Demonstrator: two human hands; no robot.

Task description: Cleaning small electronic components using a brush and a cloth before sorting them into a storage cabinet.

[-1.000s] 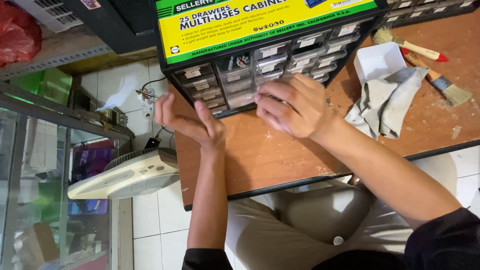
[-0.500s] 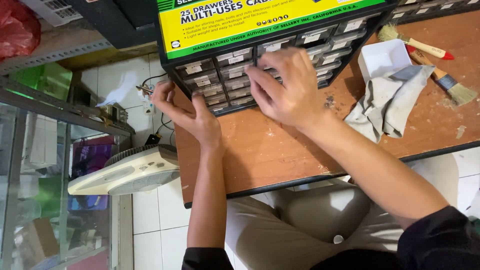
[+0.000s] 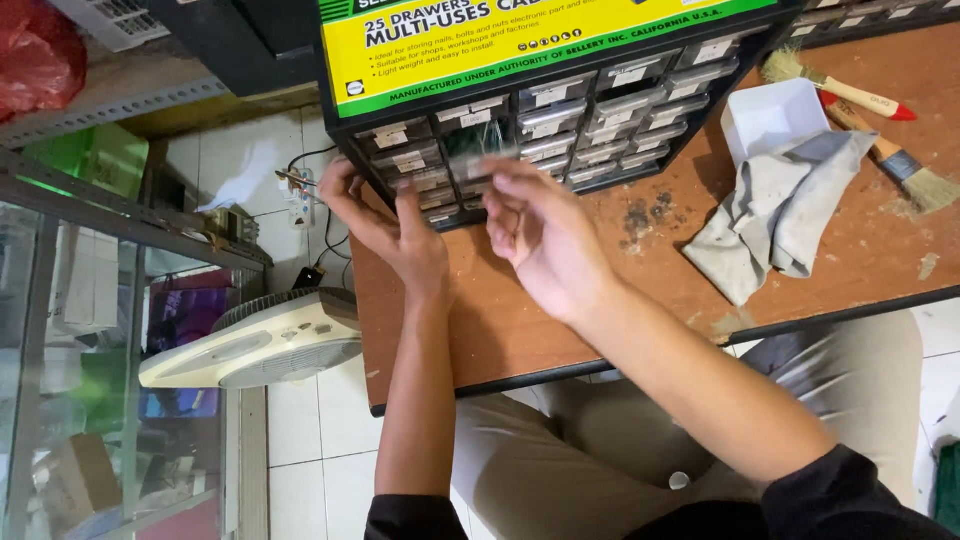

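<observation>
A black drawer cabinet (image 3: pixel 560 40) with a yellow and green label and many small clear drawers stands at the back of a brown wooden table (image 3: pixel 560 320). My left hand (image 3: pixel 395 235) grips its lower left corner, thumb on the front and fingers round the side. My right hand (image 3: pixel 545 245) is blurred in front of the lower drawers. Its fingertips are on a small clear drawer (image 3: pixel 478 150) that sticks out from the front.
Right of the cabinet lie a small white box (image 3: pixel 770 115), a crumpled grey cloth (image 3: pixel 775 215) and two paint brushes (image 3: pixel 840 90). A white fan (image 3: pixel 260 345) and a glass display case (image 3: pixel 90 400) stand on the tiled floor to the left. My knees are under the table's front edge.
My left hand has gone from hovering open to gripping the cabinet's corner. My right hand has slid left across the drawers and drawn one small drawer outward.
</observation>
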